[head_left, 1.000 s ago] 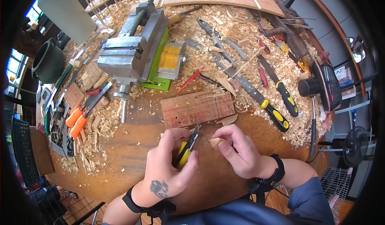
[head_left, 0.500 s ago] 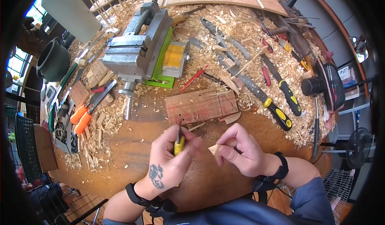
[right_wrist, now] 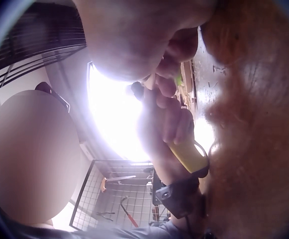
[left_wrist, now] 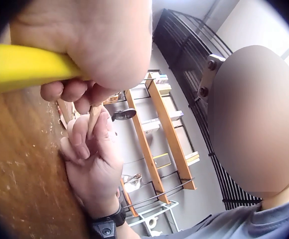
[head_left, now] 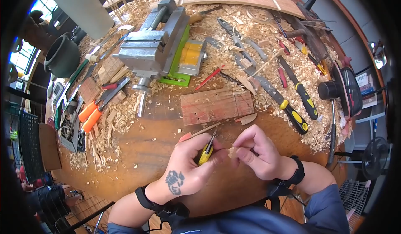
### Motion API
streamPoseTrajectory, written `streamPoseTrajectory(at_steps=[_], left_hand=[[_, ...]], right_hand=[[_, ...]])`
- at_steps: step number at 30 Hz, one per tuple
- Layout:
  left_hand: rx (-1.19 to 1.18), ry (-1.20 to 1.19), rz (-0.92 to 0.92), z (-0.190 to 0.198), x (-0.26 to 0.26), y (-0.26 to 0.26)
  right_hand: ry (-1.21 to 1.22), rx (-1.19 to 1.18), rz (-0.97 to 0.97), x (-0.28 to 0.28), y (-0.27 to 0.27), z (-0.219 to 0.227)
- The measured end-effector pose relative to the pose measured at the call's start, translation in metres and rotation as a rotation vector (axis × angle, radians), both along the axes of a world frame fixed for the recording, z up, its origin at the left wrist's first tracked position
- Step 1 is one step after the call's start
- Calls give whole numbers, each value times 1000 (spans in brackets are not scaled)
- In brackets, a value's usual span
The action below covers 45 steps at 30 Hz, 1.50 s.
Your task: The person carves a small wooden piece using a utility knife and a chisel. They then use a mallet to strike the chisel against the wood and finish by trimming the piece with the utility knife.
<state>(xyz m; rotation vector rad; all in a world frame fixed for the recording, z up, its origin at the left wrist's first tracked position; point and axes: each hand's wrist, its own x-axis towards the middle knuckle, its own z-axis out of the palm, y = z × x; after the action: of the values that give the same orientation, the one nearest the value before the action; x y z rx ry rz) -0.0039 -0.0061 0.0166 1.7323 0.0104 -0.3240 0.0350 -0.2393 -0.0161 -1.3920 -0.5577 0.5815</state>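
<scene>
My left hand point(head_left: 188, 167) grips a yellow and black utility knife point(head_left: 206, 154), its thin blade pointing up and away from me. The knife's yellow handle point(left_wrist: 30, 69) runs out past the palm in the left wrist view. Between thumb and forefinger, my right hand point(head_left: 264, 156) pinches a small pale piece of wood point(head_left: 232, 152). The left thumb's tip is right at that wood's left side. Both hands are over the bench's near part, in front of a reddish wooden board point(head_left: 213, 106). Fingers hide part of the wood piece.
A metal vise point(head_left: 146, 50) stands at the back left. Wood shavings point(head_left: 234, 29) surround several rasps and files, including one with a yellow and black handle point(head_left: 297, 119). Orange-handled tools point(head_left: 91, 121) lie left. A thin stick point(head_left: 204, 130) lies just beyond the left hand.
My hands have come closer together, bringing the wood piece to the left thumb. The knife has turned within the left hand. The whole head view has shifted slightly.
</scene>
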Motion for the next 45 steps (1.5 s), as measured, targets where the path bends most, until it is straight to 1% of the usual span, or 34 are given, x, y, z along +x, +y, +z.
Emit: streamPoseTrajectory(at_steps=[1, 2, 4, 5, 7, 8, 11, 13, 14, 15, 17, 19, 21, 23, 25, 26, 27, 28, 29, 31, 32, 33, 34, 35, 36, 38, 39, 40, 41, 42, 43, 44, 45], left_hand=[[56, 39, -31, 2, 1, 1], [58, 36, -24, 2, 2, 2], [37, -55, -72, 1, 2, 2], [38, -54, -60, 1, 3, 3], [-16, -93, -104, 4, 4, 5], [64, -202, -133, 3, 4, 7], [94, -238, -140, -3, 3, 6], [98, -233, -127, -5, 3, 5], [125, -277, -114, -5, 2, 4], [151, -317, -105, -5, 1, 3], [193, -331, -88, -9, 2, 1], [286, -430, -75, -13, 0, 0], [267, -420, -47, -10, -3, 0], [254, -364, -3, -8, -1, 2], [162, -263, 79, -4, 2, 6], [123, -230, 111, 0, 5, 10], [88, -189, 144, 3, 8, 13], [99, -269, 163, 1, 12, 15], [34, -239, 212, 4, 14, 17], [13, -163, 231, 11, 16, 24], [9, -169, 247, 15, 15, 25], [-1, -197, 282, 18, 13, 23], [15, -260, 319, 17, 13, 22], [31, -322, 357, 14, 12, 22], [23, -321, 357, 12, 11, 23], [363, -553, 346, 8, 8, 27], [365, -551, 346, 7, 8, 28], [499, -686, 280, 5, 8, 30], [634, -821, 216, 4, 8, 31], [616, -917, 174, -1, 10, 34], [617, -918, 178, -1, 13, 34], [673, -1031, 175, -1, 18, 32], [728, -1143, 172, 0, 19, 29]], right_hand=[[-2, 2, 7, 0, 0, 1], [-22, -17, 12, 1, 0, 2], [-40, -37, 27, 0, -1, 1], [-43, -36, 15, 0, -3, -1], [-49, -30, 19, 0, -3, -3], [-76, -50, 15, 0, -4, -1], [-128, -72, 4, -3, -4, -1], [-333, -173, -14, -2, -5, -1], [-394, -192, -36, -3, -4, -2], [-391, -184, -35, -4, -3, -1], [-495, -262, -75, -5, 0, 3], [-520, -257, -97, -4, 1, -4], [-662, -261, -119, -1, -1, -4], [-634, -269, -158, -2, -3, 3], [-548, -90, -333, 4, -7, 4], [-620, -87, -333, 13, -11, 3], [-623, -96, -352, 15, -14, 7], [-562, -81, -396, 16, -16, 12], [-498, -64, -435, 18, -18, 14], [-531, -80, -446, 23, -18, 12], [-534, -23, -438, 24, -16, 10], [-538, 33, -429, 25, -15, 8], [-530, 38, -417, 24, -15, 10], [-528, 27, -419, 23, -18, 11], [-568, -5, -390, 24, -19, 13], [-604, -34, -359, 24, -19, 13], [-539, -1, -334, 23, -18, 12], [-475, 31, -308, 21, -17, 12], [-477, 32, -303, 18, -14, 12], [-377, 33, -290, 13, -11, 12], [-278, 35, -278, 11, -9, 13], [-146, -1, -223, 9, -10, 21], [-147, -5, -220, 8, -8, 21]])
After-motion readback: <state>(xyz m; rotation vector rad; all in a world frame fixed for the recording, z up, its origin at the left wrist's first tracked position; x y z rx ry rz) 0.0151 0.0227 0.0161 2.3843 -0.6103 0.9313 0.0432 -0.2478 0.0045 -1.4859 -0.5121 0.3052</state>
